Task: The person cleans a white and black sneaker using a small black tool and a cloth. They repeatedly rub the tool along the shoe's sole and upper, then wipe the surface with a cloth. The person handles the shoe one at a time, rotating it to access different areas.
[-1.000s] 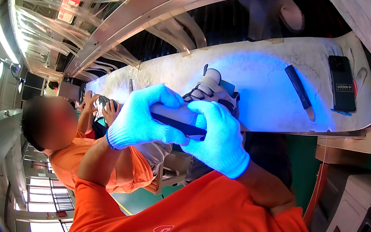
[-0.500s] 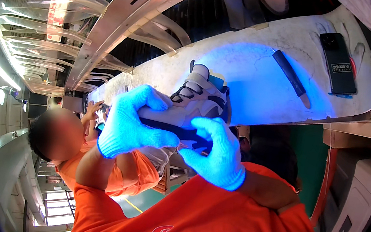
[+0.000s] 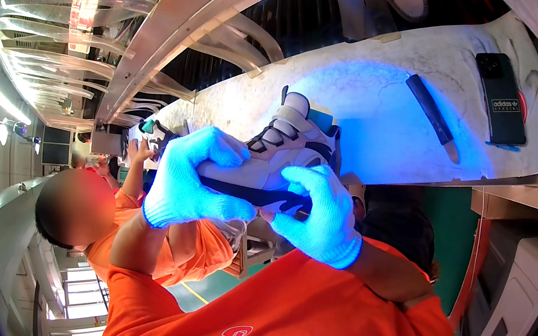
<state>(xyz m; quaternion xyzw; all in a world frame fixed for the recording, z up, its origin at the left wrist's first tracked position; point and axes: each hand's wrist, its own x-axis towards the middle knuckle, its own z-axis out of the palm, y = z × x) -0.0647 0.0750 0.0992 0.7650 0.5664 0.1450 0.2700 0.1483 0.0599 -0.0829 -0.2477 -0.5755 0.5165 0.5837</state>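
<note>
A white and grey sneaker (image 3: pixel 283 149) with dark laces and a black stripe along its sole is held between my two gloved hands. It tilts, with its ankle opening toward the table and its sole toward me. My left hand (image 3: pixel 197 175) grips the toe end, fingers over the upper and thumb under the sole. Around the heel end of the sole my right hand (image 3: pixel 325 211) is closed, its thumb pointing at the left thumb. Blue light falls on both white knit gloves. The fingertips beneath the shoe are partly hidden.
On the pale worktable (image 3: pixel 362 147) lie a dark-handled tool (image 3: pixel 433 116) with a light tip and a black phone (image 3: pixel 502 98). A metal-framed conveyor (image 3: pixel 165 27) with clear curved strips runs behind. To my left, a co-worker in an orange shirt (image 3: pixel 159 249) reaches toward another shoe (image 3: pixel 159 138).
My hands keep their hold on the sneaker, with only slight shifts. The co-worker's hand has risen, and another shoe now shows beside it. The whole view has shifted slightly.
</note>
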